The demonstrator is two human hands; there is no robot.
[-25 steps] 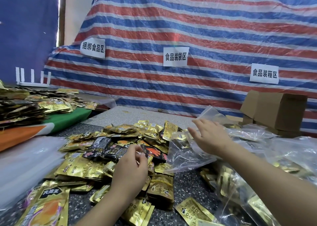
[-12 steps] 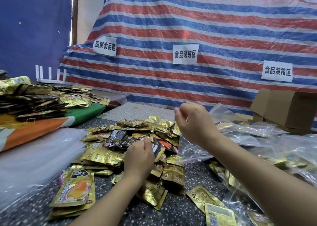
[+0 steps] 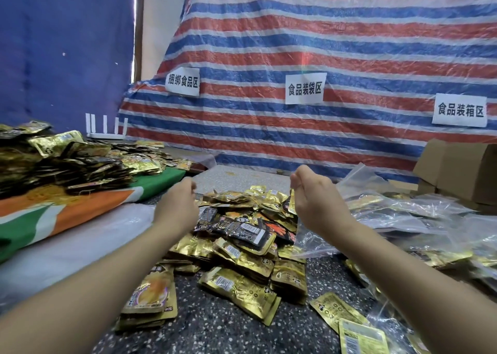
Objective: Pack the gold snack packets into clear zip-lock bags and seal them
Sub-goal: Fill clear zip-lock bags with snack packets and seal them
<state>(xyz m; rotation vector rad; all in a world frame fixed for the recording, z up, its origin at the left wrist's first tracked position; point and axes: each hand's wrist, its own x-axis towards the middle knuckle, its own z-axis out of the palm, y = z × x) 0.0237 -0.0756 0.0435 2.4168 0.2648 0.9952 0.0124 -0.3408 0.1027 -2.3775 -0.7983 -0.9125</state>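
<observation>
A heap of gold snack packets (image 3: 242, 257), with a few black ones mixed in, lies on the speckled table (image 3: 215, 326). My right hand (image 3: 314, 197) is raised over the heap's right side, thumb against fingers, pinching the top of a clear zip-lock bag (image 3: 309, 239) that hangs down to the table. A gold packet edge shows beside its palm. My left hand (image 3: 177, 205) is raised over the heap's left side with its fingers curled away from me. What they hold is hidden.
Filled and empty clear bags (image 3: 419, 219) pile up on the right, in front of a cardboard box (image 3: 462, 170). A second mound of packets (image 3: 67, 160) sits on a green and orange cloth (image 3: 61, 214) at left. A striped tarp with paper signs hangs behind.
Both hands have lifted off the heap. The left hand rose from the packets and now sits level with the right; the right hand moved up and right with the bag.
</observation>
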